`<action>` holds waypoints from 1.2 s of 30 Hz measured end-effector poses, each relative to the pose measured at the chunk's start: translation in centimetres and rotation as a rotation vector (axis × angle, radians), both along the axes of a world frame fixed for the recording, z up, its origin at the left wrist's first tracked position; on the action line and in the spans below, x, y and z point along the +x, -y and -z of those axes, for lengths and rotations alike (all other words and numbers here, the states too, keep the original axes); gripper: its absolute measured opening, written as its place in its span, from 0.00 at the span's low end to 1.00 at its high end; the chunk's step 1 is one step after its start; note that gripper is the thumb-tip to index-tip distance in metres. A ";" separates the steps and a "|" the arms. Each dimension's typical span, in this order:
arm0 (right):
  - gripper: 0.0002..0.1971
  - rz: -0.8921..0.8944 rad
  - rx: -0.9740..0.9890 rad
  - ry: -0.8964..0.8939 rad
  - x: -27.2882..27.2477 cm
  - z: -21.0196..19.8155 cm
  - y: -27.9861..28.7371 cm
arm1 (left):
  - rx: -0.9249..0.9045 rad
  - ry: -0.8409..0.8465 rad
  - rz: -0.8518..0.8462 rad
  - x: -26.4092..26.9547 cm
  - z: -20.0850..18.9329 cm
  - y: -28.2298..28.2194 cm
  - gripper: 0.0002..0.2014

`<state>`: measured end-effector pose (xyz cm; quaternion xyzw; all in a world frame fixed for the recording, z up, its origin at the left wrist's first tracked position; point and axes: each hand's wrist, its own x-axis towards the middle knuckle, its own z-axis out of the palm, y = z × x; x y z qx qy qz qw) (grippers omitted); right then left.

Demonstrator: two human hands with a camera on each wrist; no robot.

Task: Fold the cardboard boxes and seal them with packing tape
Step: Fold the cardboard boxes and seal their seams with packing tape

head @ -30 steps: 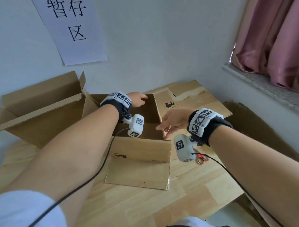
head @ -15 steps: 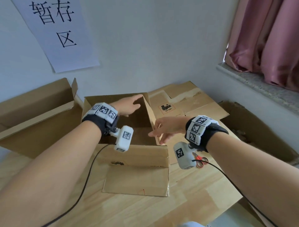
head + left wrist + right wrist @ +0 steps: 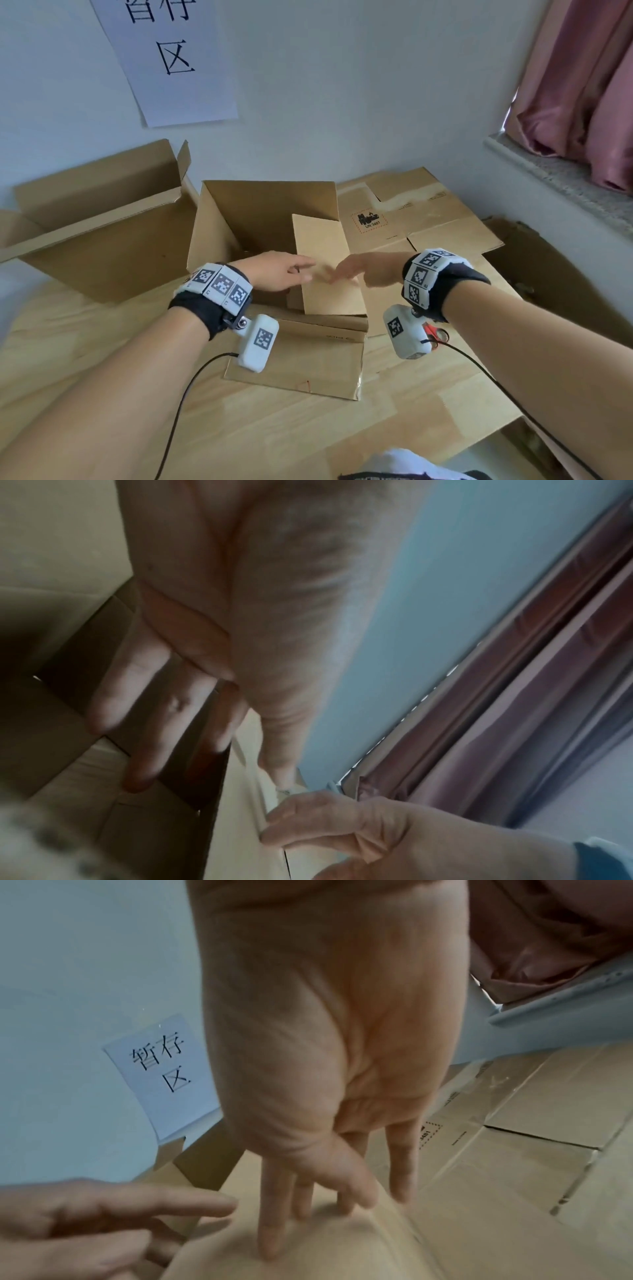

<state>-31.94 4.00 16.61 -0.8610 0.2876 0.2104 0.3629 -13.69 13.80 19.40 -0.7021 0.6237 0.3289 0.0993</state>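
An open cardboard box stands in the middle of the wooden table, seen in the head view. Its right flap leans inward over the opening. My right hand presses on that flap with straight fingers. My left hand reaches in from the left with its fingers straight; in the left wrist view its thumb touches the flap's edge and its fingers hang over the box's inside. The front flap lies flat on the table. No tape is in view.
A second open box stands at the left against the wall. Flattened cardboard lies at the right, and more leans under the window sill. Red-handled scissors lie under my right wrist. A paper sign hangs on the wall.
The right flap has swung from upright to leaning inward over the opening. My right hand has followed it down, and my left hand has moved from the back wall to the flap.
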 end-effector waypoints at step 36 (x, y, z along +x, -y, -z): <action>0.32 -0.006 -0.220 0.002 -3.2 6.0 -1.6 | -0.059 -0.040 0.100 -0.1 0.8 -5.2 0.12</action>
